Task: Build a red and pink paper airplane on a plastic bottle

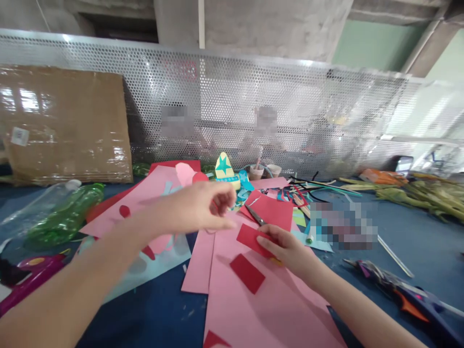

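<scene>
- My right hand (284, 245) pinches the red card (248, 238); I'd best keep it flat.
- Scissors (256, 216) poke out at its twelve o'clock; whether I grip them too, I can't tell.
- My left hand (208, 207), at ten, curls apart, seemingly empty.
- A loose card (247, 273) lies toward six.

No readable text; white label (20, 136) on cardboard (74, 116) seemingly too blurred.

Beyond our left hand (212, 208) and right hand (282, 245), we face a silvery perforated metal screen (232, 92), with a rough grey concrete wall (268, 24) above. Beyond the right hand, farther right, shows a pale green wall (377, 46).
</scene>
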A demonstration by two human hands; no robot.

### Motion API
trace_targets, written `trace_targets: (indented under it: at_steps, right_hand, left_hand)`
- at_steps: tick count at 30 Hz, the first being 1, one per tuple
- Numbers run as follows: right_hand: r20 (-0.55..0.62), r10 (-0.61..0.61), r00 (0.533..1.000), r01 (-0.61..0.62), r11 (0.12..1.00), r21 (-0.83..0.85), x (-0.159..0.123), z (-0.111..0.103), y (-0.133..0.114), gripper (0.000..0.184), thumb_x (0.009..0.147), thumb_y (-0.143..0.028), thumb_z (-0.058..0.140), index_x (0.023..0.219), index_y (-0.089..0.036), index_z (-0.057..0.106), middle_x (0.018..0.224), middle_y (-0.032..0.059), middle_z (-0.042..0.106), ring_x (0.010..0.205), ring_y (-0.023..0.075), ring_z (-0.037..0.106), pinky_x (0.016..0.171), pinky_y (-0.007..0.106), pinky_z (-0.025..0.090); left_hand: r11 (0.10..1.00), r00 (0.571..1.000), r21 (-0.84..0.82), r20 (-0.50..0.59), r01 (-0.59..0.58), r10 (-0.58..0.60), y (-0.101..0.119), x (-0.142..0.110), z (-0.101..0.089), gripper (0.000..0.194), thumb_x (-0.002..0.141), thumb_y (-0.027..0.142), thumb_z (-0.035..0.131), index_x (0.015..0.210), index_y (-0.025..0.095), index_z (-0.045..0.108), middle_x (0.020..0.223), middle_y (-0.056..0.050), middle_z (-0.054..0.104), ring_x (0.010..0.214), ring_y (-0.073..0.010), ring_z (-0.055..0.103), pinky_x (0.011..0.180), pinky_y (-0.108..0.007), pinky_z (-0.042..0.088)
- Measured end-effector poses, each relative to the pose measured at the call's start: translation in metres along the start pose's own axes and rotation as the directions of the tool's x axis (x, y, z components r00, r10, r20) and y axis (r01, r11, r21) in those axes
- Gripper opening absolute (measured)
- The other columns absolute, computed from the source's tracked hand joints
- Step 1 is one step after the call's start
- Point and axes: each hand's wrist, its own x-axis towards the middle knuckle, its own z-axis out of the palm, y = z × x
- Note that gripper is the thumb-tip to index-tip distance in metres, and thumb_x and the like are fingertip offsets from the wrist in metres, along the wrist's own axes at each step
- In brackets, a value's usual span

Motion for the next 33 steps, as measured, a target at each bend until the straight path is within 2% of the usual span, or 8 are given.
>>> trace_targets:
  at_steps: [2,4,9,12,15,18,25,33]
  right_hand:
    - [0.013,-0.007,1.0,0.006,1.0,0.011,0.004,-0.002,0.002,0.036,0.076,-0.055,0.055,0.08,-0.02,0.055,0.068,-0.0012,0.055,0.058,0.0118,0.05,0.052,0.023,0.041]
    - [-0.019,-0.036,0.999,0.036,0.999,0.012,0.009,-0.002,0.002,0.033,0.075,-0.052,0.056,0.076,-0.019,0.057,0.067,-0.001,0.056,0.058,0.0122,0.051,0.054,0.024,0.042]
    - [-0.045,-0.042,0.998,0.041,0.999,-0.022,0.019,0.005,-0.005,0.019,0.072,-0.033,0.061,0.082,-0.018,0.064,0.078,0.003,0.067,0.071,0.0162,0.06,0.066,0.027,0.046]
    - [0.014,-0.002,1.0,0.001,0.998,0.065,0.031,0.019,-0.015,0.013,0.07,-0.025,0.064,0.08,-0.018,0.065,0.071,0.001,0.065,0.065,0.0144,0.059,0.058,0.024,0.045]
    - [0.026,0.165,0.986,-0.166,0.957,0.238,0.052,0.036,-0.027,0.01,0.069,-0.024,0.071,0.066,-0.016,0.065,0.056,-0.0014,0.06,0.052,0.011,0.054,0.049,0.021,0.042]
    - [0.01,0.209,0.978,-0.201,0.925,0.323,0.075,0.053,-0.04,0.01,0.072,-0.021,0.071,0.067,-0.017,0.064,0.056,-0.0027,0.061,0.052,0.0099,0.056,0.051,0.021,0.047]
    - [0.023,0.226,0.974,-0.211,0.866,0.454,0.106,0.082,-0.062,0.013,0.081,-0.015,0.062,0.07,-0.018,0.056,0.051,-0.0066,0.056,0.046,0.0063,0.054,0.05,0.017,0.049]
    - [0.004,0.279,0.96,-0.255,0.873,0.417,0.126,0.094,-0.063,0.02,0.074,-0.011,0.067,0.059,-0.017,0.056,0.047,-0.0048,0.053,0.046,0.0092,0.054,0.05,0.021,0.051]
  left_hand:
    - [0.975,0.989,0.168,-0.035,0.147,-0.143,-0.012,-0.004,-0.022,0.034,0.068,0.04,0.067,0.097,0.026,0.056,0.094,0.0,0.063,0.079,-0.0195,0.061,0.067,-0.027,0.045]
    - [0.896,0.938,0.315,0.051,0.312,-0.344,-0.029,-0.002,-0.032,0.06,0.061,0.043,0.07,0.117,0.03,0.051,0.109,-0.005,0.06,0.074,-0.0228,0.062,0.062,-0.03,0.044]
    - [0.774,0.873,0.473,0.021,0.421,-0.488,-0.063,0.019,-0.014,0.087,0.059,0.055,0.068,0.136,0.028,0.036,0.128,-0.02,0.046,0.082,-0.0334,0.063,0.066,-0.039,0.048]
    - [0.775,0.884,0.465,-0.037,0.428,-0.466,-0.072,0.028,-0.001,0.076,0.07,0.052,0.058,0.136,0.024,0.034,0.125,-0.024,0.046,0.086,-0.0376,0.062,0.068,-0.043,0.047]
    - [0.811,0.91,0.433,-0.06,0.394,-0.411,-0.078,0.031,-0.001,0.054,0.078,0.039,0.048,0.13,0.023,0.039,0.115,-0.02,0.053,0.083,-0.0328,0.063,0.069,-0.041,0.046]
    - [0.868,0.939,0.37,-0.04,0.332,-0.342,-0.091,0.031,-0.009,0.043,0.079,0.033,0.047,0.12,0.023,0.046,0.103,-0.012,0.062,0.082,-0.0273,0.063,0.073,-0.037,0.046]
    - [0.947,0.97,0.213,-0.031,0.241,-0.24,-0.121,0.034,-0.017,0.059,0.076,0.038,0.048,0.131,0.021,0.039,0.117,-0.008,0.063,0.102,-0.0242,0.059,0.084,-0.03,0.045]
    - [0.966,0.974,0.126,-0.004,0.224,-0.226,-0.122,0.034,-0.019,0.053,0.071,0.035,0.05,0.121,0.02,0.049,0.122,-0.008,0.061,0.105,-0.0239,0.057,0.086,-0.03,0.043]
